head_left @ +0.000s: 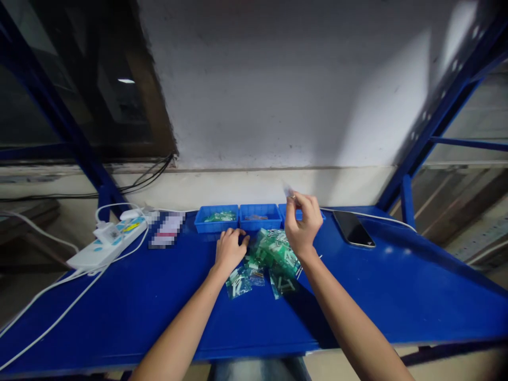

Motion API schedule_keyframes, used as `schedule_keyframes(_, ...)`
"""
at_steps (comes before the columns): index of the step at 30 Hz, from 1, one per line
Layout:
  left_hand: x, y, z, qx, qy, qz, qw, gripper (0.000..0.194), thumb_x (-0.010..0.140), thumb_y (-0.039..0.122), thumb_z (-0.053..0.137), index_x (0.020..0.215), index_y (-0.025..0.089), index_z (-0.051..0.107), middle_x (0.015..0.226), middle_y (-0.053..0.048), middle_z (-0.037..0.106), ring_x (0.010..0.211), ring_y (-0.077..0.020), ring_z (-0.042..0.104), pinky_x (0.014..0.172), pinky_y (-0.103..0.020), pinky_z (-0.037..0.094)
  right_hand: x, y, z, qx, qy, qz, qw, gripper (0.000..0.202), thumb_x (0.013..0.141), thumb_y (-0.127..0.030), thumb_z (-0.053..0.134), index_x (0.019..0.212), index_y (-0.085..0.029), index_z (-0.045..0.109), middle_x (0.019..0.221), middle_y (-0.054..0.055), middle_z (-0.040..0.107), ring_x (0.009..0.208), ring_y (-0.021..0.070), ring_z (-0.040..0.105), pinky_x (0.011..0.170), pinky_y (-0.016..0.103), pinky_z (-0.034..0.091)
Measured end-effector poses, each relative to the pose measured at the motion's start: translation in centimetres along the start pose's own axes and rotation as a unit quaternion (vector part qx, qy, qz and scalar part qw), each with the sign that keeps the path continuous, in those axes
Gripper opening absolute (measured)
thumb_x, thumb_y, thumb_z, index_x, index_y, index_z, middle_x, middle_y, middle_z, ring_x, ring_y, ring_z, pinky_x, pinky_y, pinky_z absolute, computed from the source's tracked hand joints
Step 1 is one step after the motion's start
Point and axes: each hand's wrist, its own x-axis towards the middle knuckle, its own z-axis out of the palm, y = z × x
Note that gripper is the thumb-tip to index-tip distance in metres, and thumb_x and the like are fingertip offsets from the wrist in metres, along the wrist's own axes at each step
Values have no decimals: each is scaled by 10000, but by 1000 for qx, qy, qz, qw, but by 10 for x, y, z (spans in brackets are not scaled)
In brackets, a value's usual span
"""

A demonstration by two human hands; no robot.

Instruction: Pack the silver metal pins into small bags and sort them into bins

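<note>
My right hand (pixel 304 219) is raised in front of the right-hand blue bin (pixel 282 207), finger and thumb pinched on a small clear plastic bag (pixel 288 189). The bag is blurred, so its contents cannot be made out. Beside the pile, my left hand (pixel 230 250) lies on the table with its thumb apart from the fingers; nothing shows in it. Between the hands is a pile of small clear bags (pixel 270 248) holding green and white pieces. Several single bags (pixel 238 283) lie in front of the pile.
Small green pieces fill part of the left blue bin (pixel 216 227); the middle bin (pixel 260 224) holds a few thin pieces. A phone (pixel 353 228) lies right on the blue table (pixel 159 307). To the left are a white power strip (pixel 107 246) with cables and a blurred-out item (pixel 169 230).
</note>
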Motion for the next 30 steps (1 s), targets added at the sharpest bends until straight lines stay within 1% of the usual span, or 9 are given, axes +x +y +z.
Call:
schedule_keyframes(4, 2, -1, 2, 66, -61, -39, 995, 380, 777, 541, 515, 1005, 259, 626, 1086, -81, 559, 1044, -312, 479, 820, -423, 405, -3, 22, 14, -139, -167, -45, 975, 337, 858, -254, 480, 1174, -179, 572, 1027, 129, 567, 897, 221, 529, 770, 361, 442)
schedule_keyframes(6, 2, -1, 2, 76, -73, -42, 994, 345, 780, 493, 536, 1051, 296, 616, 1132, -68, 544, 1063, -301, 474, 825, -409, 401, -20, 32, 19, -193, -250, -27, 949, 425, 831, -291, 522, 1236, -164, 530, 1066, 154, 552, 938, 264, 511, 784, 396, 430)
schedule_keyframes(10, 2, -6, 1, 62, -86, -44, 993, 221, 820, 326, 534, 1014, 285, 631, 1071, -55, 592, 1017, -248, 528, 801, -339, 407, -51, 32, 16, -188, -330, 7, 925, 360, 854, -326, 487, 1166, -175, 586, 1004, 129, 577, 940, 260, 502, 813, 385, 408)
schedule_keyframes(14, 3, -9, 1, -35, -65, -38, 997, 122, 776, 128, 539, 835, 206, 612, 852, -23, 643, 832, -165, 587, 732, -262, 422, -58, 13, 14, -111, -348, 30, 930, 276, 877, -332, 455, 1005, -187, 652, 895, 88, 613, 890, 223, 519, 814, 334, 390)
schedule_keyframes(17, 3, -7, -4, -141, 32, 7, 989, 92, 768, 116, 523, 796, 191, 569, 806, -5, 610, 677, -121, 551, 669, -237, 429, -55, -1, 15, -41, -363, 81, 927, 298, 884, -387, 441, 849, -192, 665, 723, 46, 603, 745, 188, 529, 718, 290, 380)
schedule_keyframes(20, -1, 2, -12, -205, 115, 79, 969, 70, 781, 139, 497, 782, 193, 541, 794, 5, 557, 629, -109, 502, 640, -232, 429, -55, -10, 17, 73, -395, 184, 897, 451, 899, -477, 365, 679, -182, 626, 585, 6, 549, 583, 142, 495, 591, 249, 345)
schedule_keyframes(25, -9, 15, -17, -230, 90, 148, 958, 136, 769, 105, 477, 751, 196, 577, 829, -9, 530, 716, -119, 522, 665, -226, 425, -60, -8, 22, 185, -335, 295, 876, 407, 870, -467, 405, 692, -167, 614, 572, -17, 548, 528, 119, 467, 527, 223, 342)
schedule_keyframes(28, -8, 16, -14, -264, 65, 121, 955, 118, 796, 182, 501, 805, 198, 617, 851, -21, 576, 777, -139, 548, 725, -247, 426, -61, -3, 22, 174, -289, 267, 903, 304, 851, -383, 465, 814, -171, 679, 695, 17, 637, 620, 147, 528, 602, 247, 397)
schedule_keyframes(30, -5, 13, -12, -329, 47, 49, 942, 165, 823, 278, 500, 880, 192, 628, 845, -30, 613, 779, -146, 563, 714, -253, 425, -60, -2, 19, 142, -275, 214, 927, 274, 849, -339, 479, 895, -190, 704, 725, 30, 650, 642, 157, 533, 649, 268, 416)
